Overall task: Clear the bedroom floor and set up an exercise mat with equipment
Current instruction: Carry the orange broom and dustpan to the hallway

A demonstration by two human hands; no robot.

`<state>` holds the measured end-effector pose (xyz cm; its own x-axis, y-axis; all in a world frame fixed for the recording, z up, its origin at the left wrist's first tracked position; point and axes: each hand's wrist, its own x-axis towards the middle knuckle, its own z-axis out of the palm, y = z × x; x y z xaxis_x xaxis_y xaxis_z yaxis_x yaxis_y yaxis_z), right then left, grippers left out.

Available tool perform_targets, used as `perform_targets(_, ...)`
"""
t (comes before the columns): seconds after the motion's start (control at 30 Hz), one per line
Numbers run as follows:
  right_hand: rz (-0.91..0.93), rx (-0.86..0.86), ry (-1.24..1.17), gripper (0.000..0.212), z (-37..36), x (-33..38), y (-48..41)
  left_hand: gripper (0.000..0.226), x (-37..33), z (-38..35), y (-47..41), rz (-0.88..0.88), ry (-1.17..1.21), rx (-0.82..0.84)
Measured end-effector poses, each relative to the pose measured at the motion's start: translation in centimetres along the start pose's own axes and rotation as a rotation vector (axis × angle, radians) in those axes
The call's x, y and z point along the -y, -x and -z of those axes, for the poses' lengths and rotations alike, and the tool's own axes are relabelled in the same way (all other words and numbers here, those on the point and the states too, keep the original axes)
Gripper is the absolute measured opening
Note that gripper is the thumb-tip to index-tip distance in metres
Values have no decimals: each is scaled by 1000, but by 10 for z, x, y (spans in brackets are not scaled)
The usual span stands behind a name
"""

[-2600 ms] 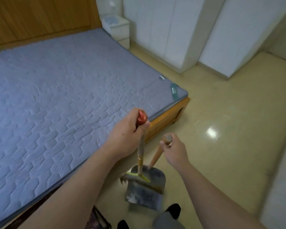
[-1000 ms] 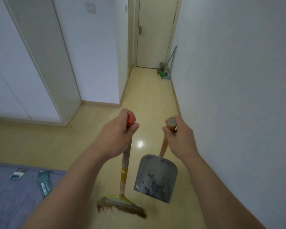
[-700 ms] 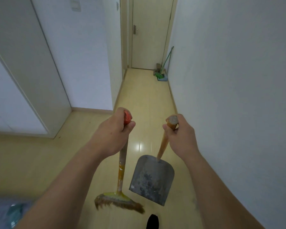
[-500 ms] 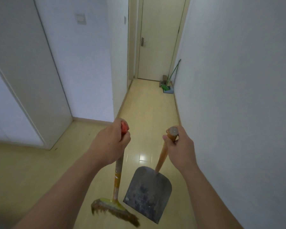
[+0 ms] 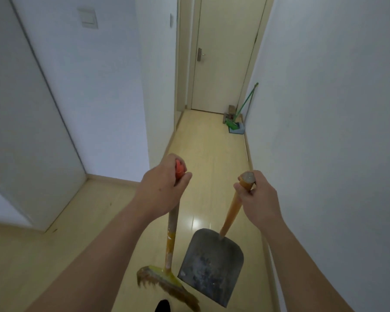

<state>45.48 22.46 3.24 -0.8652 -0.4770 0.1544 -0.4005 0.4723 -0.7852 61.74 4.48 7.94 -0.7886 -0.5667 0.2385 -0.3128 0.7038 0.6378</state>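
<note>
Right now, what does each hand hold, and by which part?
The left hand grips the broom by the red top of its handle; the right hand grips the metal dustpan by the top of its handle.

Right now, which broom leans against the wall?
The green-handled broom by the far cream door; the red-capped yellow-headed broom is held by the left hand.
</note>
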Motion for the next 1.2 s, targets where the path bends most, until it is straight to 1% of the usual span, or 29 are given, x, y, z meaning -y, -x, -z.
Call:
perform_targets(0.1,-38,-16,-6,14,-9,-7,-74,14,18,-18,-83,-10,21,80)
perform_targets(0.2,-68,-34,-14,16,-14,-11,-134,13,26,-29,-151,-36,38,111)
perform_targets(0.43,-96,-99,-66,17,-27,-34,-280,13,41,-75,-306,-87,29,127)
perform_targets(0.57,-83,-93,-92,14,-32,-63,-378,13,46,-111,-397,-86,2,111)
perform_targets(0.73,-92,-62,-88,15,-24,-86,-487,11,32,-136,-497,-43,-27,128)
perform_targets(0.87,-86,-50,-73,10,-22,-98,-583,9,25,-153,-580,-27,-31,131)
perform_targets(1.03,-73,-44,-40,10,-39,-106,-689,8,34,-176,-678,-13,-31,148)
perform_targets(1.2,-89,-56,-16,10,-66,-117,-797,9,57,-201,-787,-67,-2,197)
